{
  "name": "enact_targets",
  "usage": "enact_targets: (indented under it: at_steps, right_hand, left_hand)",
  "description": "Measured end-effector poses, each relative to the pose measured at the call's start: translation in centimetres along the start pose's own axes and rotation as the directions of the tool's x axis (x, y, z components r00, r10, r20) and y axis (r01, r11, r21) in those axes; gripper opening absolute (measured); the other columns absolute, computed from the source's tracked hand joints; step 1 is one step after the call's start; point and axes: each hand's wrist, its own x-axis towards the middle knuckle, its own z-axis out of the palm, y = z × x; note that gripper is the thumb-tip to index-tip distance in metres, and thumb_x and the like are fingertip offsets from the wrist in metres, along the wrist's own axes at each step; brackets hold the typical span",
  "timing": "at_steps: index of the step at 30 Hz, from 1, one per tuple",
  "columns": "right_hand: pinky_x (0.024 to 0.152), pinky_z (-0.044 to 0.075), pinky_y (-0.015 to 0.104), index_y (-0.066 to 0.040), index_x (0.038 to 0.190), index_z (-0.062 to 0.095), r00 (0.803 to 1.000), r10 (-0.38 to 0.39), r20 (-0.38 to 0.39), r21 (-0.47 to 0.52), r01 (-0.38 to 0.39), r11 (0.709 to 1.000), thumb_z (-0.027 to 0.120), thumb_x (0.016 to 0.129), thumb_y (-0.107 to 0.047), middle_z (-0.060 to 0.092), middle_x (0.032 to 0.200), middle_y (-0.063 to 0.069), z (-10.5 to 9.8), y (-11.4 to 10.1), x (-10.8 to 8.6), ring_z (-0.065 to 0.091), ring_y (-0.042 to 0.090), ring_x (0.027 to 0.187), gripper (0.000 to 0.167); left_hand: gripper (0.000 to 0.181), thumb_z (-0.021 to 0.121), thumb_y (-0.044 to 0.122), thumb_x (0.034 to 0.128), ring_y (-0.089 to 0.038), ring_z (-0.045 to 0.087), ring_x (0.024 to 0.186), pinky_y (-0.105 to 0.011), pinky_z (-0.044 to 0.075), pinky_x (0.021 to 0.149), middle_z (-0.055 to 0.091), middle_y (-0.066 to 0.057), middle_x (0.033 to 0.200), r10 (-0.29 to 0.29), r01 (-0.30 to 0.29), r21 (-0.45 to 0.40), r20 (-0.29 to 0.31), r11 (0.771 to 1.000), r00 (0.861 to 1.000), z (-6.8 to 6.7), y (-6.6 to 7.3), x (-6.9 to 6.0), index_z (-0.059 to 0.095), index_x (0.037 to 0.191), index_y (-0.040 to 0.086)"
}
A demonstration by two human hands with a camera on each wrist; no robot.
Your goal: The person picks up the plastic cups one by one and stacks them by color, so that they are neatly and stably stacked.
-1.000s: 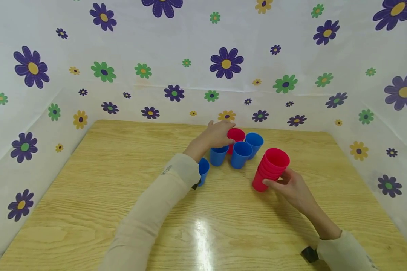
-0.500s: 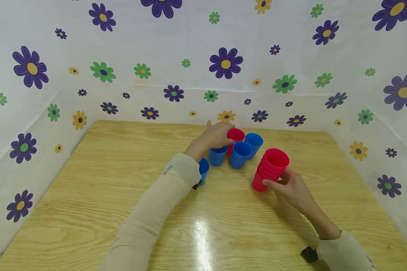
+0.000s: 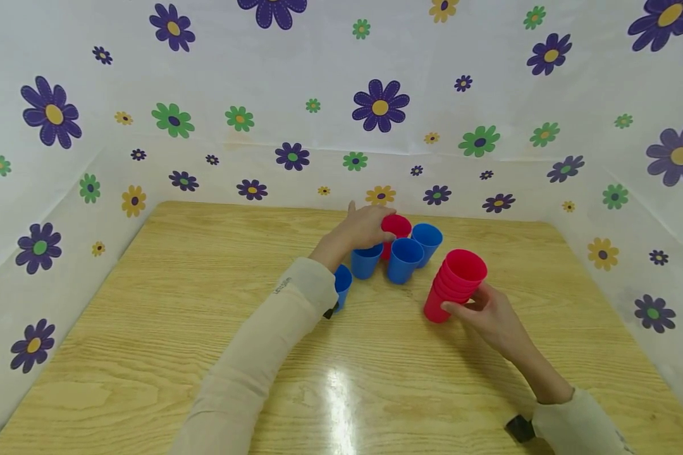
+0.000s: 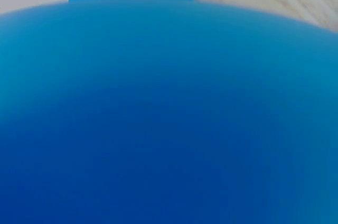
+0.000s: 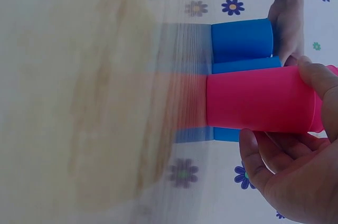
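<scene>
The right hand (image 3: 489,316) is clamped on a stack (image 3: 446,294) of red cups, the thumb on one side and the other fingers (image 5: 253,152) curled round the opposite side. The stack stands upright on the worktop (image 3: 176,303), to the right of the other cups, with several rims nested closely at its top. The left hand (image 3: 363,229) reaches to a single red cup (image 3: 398,227) at the back of the group, thumb on its near side and the other fingers toward its far side; whether they are clamped on it I cannot tell. Four blue cups stand upright, mouths up: one (image 3: 342,291) beside the left cuff and partly hidden by it, one (image 3: 367,262) just under the left hand, one (image 3: 404,262) in front of the red cup, and one (image 3: 429,242) to the right of it. Small dark lettering (image 3: 283,285) runs along the left sleeve (image 3: 256,354) near the cuff, too small to read with certainty; the right sleeve (image 3: 580,423) bears a similar mark, cut off at the bottom edge. A black piece (image 3: 520,428) sits at the right cuff. White cloth (image 3: 307,63) printed with purple, green and yellow flowers surrounds the worktop. Blurred blue fills most of the left wrist view.
</scene>
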Motion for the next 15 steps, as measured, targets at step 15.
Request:
enact_targets:
  at_steps: [15]
  right_hand:
    - [0.087, 0.054, 0.020, 0.000, 0.135, 0.057, 1.000, -0.015, -0.005, -0.004, 0.015, 1.000, 0.077, 0.095, -0.017, 0.069, 0.124, 0.017, -0.1, -0.1, 0.0, 0.066, 0.033, 0.111, 0.047]
  left_hand:
    - [0.068, 0.072, 0.031, 0.0984, -0.030, 0.038, 0.147, -0.045, 0.046, 0.111, 0.044, -0.011, 0.158, 0.064, -0.120, -0.299, -0.191, 0.947, 0.980, -1.3, -0.3, -0.9, 0.044, 0.157, 0.010]
